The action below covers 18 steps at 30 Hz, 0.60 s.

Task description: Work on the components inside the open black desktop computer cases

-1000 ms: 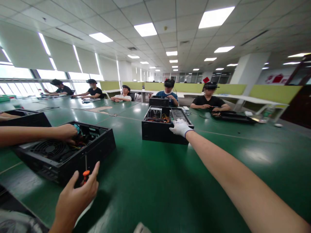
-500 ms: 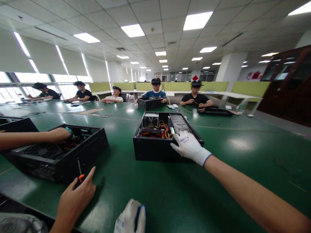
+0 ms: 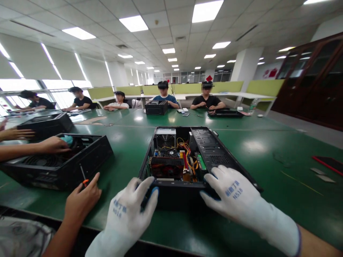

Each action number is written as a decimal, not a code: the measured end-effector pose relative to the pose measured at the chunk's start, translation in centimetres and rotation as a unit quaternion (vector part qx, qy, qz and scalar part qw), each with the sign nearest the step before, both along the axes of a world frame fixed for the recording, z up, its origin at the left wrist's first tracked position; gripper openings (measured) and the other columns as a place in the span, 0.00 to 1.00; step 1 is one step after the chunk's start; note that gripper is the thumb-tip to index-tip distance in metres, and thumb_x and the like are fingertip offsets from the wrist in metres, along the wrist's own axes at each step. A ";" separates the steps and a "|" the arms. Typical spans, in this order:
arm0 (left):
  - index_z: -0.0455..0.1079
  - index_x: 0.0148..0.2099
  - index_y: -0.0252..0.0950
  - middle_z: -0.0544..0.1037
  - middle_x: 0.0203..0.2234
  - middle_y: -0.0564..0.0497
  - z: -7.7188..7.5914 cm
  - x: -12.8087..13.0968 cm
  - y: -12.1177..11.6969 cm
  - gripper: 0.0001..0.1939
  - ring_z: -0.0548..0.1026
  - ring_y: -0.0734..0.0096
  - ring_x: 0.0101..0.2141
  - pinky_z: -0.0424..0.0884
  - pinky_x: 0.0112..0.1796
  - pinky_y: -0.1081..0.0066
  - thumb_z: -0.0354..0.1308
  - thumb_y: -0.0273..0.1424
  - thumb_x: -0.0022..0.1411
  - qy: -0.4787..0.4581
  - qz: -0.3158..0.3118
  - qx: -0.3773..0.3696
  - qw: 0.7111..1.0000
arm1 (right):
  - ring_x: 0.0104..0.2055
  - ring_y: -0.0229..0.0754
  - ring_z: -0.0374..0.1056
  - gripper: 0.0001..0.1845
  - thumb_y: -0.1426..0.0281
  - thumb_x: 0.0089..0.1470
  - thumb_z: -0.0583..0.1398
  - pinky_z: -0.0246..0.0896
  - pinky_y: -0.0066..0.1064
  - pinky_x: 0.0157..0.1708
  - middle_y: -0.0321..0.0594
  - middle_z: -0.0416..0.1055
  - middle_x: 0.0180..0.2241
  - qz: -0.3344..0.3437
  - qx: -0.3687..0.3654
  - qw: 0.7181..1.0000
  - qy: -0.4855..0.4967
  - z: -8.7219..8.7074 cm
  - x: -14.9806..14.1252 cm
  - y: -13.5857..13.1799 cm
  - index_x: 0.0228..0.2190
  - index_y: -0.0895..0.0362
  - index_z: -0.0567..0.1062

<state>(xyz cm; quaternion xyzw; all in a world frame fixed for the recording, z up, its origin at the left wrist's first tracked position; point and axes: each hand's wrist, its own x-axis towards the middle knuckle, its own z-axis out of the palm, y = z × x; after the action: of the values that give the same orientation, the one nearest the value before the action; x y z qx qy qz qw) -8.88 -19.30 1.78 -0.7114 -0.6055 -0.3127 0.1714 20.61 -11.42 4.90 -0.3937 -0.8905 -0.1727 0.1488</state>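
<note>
An open black computer case [image 3: 214, 150] lies on the green table [image 3: 268, 160] right in front of me, showing a fan, a red card and coloured wires inside. My left hand [image 3: 128, 214], in a white glove, grips the case's near left corner with its fingers curled over the edge. My right hand [image 3: 235, 196], gloved too, holds the near right corner, fingers hooked over the rim.
A co-worker's bare hand [image 3: 81, 198] with an orange-handled screwdriver [image 3: 83, 178] is at my left, beside a second open case [image 3: 61, 162] that another bare hand [image 3: 53, 144] reaches into. Several people sit across the table. Small flat parts [image 3: 327, 164] lie at the right.
The case has been drawn from the table's middle to the near edge. My right hand came back with it, and my left hand rose into view and took the near left corner.
</note>
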 end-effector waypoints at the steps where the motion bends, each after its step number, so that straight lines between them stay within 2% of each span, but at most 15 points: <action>1: 0.72 0.51 0.44 0.75 0.33 0.51 0.7 0.1 0.0 0.14 0.77 0.69 0.28 0.69 0.28 0.71 0.52 0.41 0.70 0.038 -0.001 -0.014 0.999 | 0.35 0.49 0.64 0.17 0.52 0.57 0.60 0.54 0.40 0.35 0.45 0.70 0.32 0.005 0.006 1.000 0.001 0.0 0.4 -0.7 0.32 0.53 0.75; 3: 0.72 0.49 0.44 0.74 0.32 0.52 1.5 0.4 -0.3 0.13 0.77 0.69 0.27 0.68 0.27 0.71 0.51 0.41 0.71 0.098 -0.014 -0.040 0.994 | 0.34 0.49 0.64 0.16 0.53 0.56 0.61 0.54 0.41 0.34 0.44 0.69 0.31 0.017 0.020 1.000 0.004 -0.1 1.1 -1.9 0.31 0.52 0.74; 5: 0.72 0.47 0.43 0.74 0.31 0.52 1.7 0.9 -0.9 0.13 0.77 0.68 0.27 0.67 0.26 0.71 0.49 0.41 0.71 0.127 -0.025 -0.058 0.990 | 0.33 0.49 0.64 0.15 0.54 0.54 0.62 0.54 0.40 0.33 0.43 0.70 0.29 0.031 0.034 0.999 0.010 -0.1 1.8 -2.8 0.30 0.52 0.74; 8: 0.72 0.47 0.43 0.74 0.32 0.51 0.8 1.3 -2.3 0.13 0.76 0.69 0.27 0.66 0.26 0.71 0.49 0.41 0.70 0.130 -0.034 -0.064 0.989 | 0.32 0.48 0.64 0.14 0.55 0.52 0.63 0.55 0.40 0.33 0.43 0.70 0.28 0.056 0.055 0.997 0.020 -0.2 2.6 -4.2 0.29 0.52 0.73; 11: 0.73 0.46 0.44 0.73 0.30 0.51 -0.9 -0.1 -3.1 0.15 0.73 0.71 0.24 0.66 0.24 0.71 0.49 0.45 0.69 0.076 -0.041 -0.054 0.995 | 0.30 0.48 0.64 0.14 0.54 0.52 0.63 0.55 0.40 0.31 0.45 0.72 0.29 0.079 0.084 0.993 0.028 -0.4 3.5 -5.7 0.29 0.52 0.72; 13: 0.73 0.46 0.45 0.69 0.25 0.53 -2.1 -2.8 -2.8 0.18 0.72 0.71 0.23 0.69 0.24 0.72 0.45 0.45 0.70 0.042 -0.029 -0.048 0.998 | 0.29 0.47 0.64 0.13 0.55 0.52 0.62 0.56 0.40 0.30 0.46 0.73 0.29 0.088 0.097 0.991 0.039 -0.5 3.9 -6.7 0.28 0.52 0.72; 15: 0.72 0.47 0.45 0.64 0.21 0.54 -3.2 -6.8 -1.8 0.22 0.72 0.69 0.23 0.72 0.24 0.71 0.37 0.44 0.72 0.002 -0.011 -0.043 0.999 | 0.28 0.46 0.63 0.11 0.58 0.54 0.60 0.56 0.39 0.29 0.45 0.73 0.28 0.094 0.104 0.989 0.056 -0.4 4.2 -7.7 0.28 0.51 0.71; 18: 0.72 0.46 0.43 0.58 0.18 0.55 -4.9 -14.0 0.5 0.29 0.71 0.70 0.21 0.75 0.26 0.71 0.28 0.41 0.73 -0.174 -0.013 -0.037 0.984 | 0.28 0.47 0.64 0.10 0.59 0.56 0.59 0.57 0.41 0.29 0.44 0.73 0.27 0.101 0.111 0.986 0.077 -0.1 4.4 -8.6 0.28 0.51 0.70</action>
<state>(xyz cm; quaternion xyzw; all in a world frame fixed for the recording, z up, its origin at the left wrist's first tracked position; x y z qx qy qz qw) -22.88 -18.78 -3.11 -0.6600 -0.6278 -0.4114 0.0325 25.03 -20.07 4.77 -0.2950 -0.8869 -0.2232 0.2767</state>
